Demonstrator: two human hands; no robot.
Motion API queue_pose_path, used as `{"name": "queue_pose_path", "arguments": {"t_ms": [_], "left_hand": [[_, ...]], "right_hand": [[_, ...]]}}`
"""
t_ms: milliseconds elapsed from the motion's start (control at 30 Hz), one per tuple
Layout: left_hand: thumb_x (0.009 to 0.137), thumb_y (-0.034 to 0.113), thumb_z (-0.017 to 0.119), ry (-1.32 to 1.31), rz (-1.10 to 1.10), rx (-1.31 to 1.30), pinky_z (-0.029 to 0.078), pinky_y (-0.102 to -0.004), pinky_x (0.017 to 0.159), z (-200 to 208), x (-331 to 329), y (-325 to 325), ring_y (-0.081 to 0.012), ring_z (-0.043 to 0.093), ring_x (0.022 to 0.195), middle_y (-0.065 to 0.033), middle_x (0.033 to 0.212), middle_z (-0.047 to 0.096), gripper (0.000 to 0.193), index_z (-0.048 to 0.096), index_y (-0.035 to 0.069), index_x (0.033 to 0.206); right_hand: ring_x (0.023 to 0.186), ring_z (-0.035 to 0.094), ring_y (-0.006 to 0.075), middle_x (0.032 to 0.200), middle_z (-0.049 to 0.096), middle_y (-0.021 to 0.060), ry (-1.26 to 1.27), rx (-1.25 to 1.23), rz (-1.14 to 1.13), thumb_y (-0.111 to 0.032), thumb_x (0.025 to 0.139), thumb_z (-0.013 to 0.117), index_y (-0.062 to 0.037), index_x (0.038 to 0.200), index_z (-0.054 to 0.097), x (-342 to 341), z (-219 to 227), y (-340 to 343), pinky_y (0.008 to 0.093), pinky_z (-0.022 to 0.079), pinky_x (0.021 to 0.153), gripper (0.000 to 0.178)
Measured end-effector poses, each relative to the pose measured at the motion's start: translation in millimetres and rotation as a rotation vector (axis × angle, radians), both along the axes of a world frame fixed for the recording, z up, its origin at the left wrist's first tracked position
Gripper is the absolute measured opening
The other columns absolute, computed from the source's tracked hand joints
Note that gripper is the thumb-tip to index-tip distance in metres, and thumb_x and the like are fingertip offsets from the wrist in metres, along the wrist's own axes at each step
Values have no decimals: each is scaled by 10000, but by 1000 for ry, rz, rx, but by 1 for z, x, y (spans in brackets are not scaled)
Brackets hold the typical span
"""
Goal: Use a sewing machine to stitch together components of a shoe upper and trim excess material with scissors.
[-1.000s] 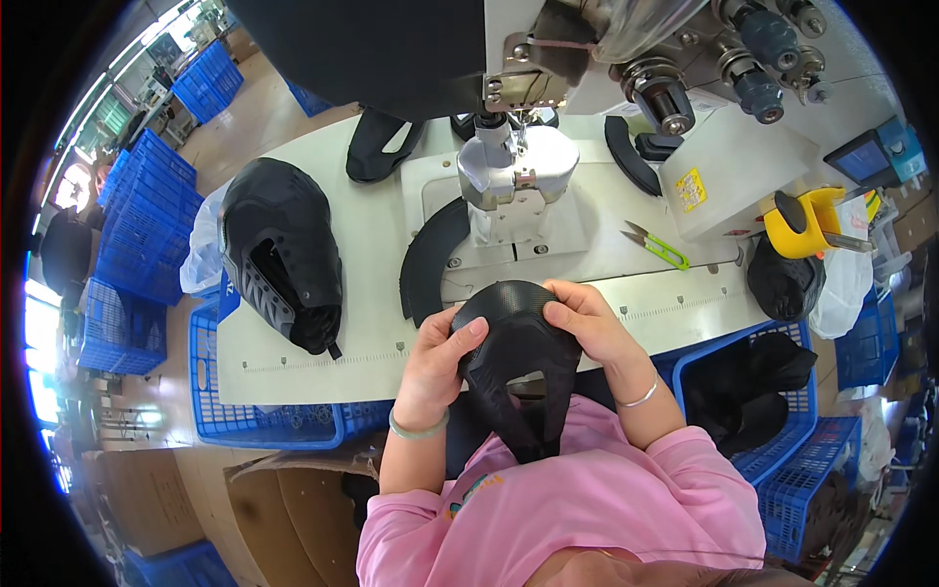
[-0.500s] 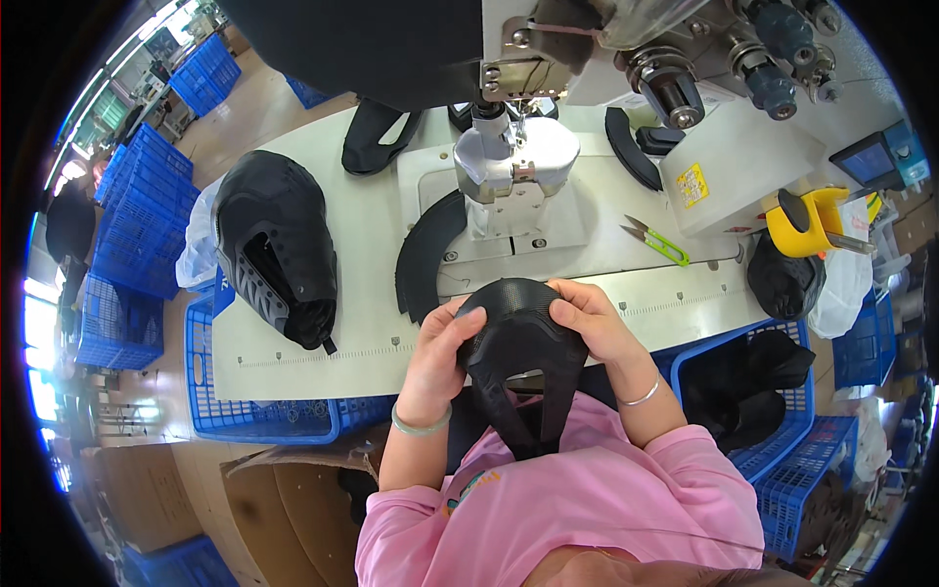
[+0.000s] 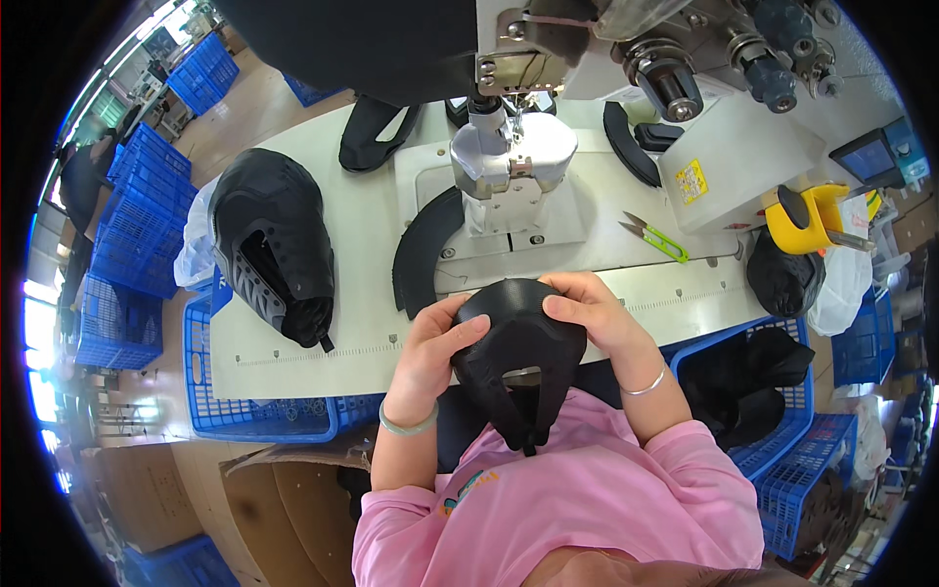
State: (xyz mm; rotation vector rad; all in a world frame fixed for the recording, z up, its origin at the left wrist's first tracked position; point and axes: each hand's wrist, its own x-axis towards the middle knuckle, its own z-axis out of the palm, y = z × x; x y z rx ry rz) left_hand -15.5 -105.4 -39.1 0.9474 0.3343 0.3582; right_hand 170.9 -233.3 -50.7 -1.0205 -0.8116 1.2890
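Between my two hands is a black shoe upper (image 3: 519, 338), its rounded toe end toward the sewing machine and its opening toward my body. My left hand (image 3: 437, 342) grips the left side of the toe, thumb on top. On the right side, my right hand (image 3: 594, 311) pinches the edge with its thumb on top; the fingers underneath are mostly hidden. The post-bed sewing machine (image 3: 513, 161) stands just beyond, with nothing seen under its needle. Curved black strips (image 3: 423, 256) lie left of the post.
Another black shoe upper (image 3: 271, 245) lies on the table's left, a flat black piece (image 3: 377, 135) behind it. Green-handled thread snips (image 3: 653, 238) rest right of the machine. Blue crates (image 3: 337, 423) flank the table; the right crate (image 3: 804, 391) holds black pieces. A yellow holder (image 3: 807, 223) sits at the right.
The shoe upper has tilted in my hands, its opening end drawing up a little and its toe surface showing smoother. Both hands keep hold, the left shifting slightly left.
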Motion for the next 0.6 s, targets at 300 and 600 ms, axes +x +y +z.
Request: {"name": "queue_pose_path", "arguments": {"t_ms": [300,600], "left_hand": [[823,89,697,170,-92,394,466,-240,596,4,1,6,-83,589,675,-15,785,660,193,655,-42,960],[711,-2,715,225,562,1306,494,-293,595,-3,24,-3,-274,647,653,-133,774,674,122,697,23,829]], "right_hand": [[679,544,70,768,624,-3,-373,-14,125,-125,755,753,8,909,635,4,20,12,239,445,618,235],[577,569,250,701,599,120,-1424,225,-432,-69,771,701,-5,818,601,-21,19,15,307,463,525,128]]}}
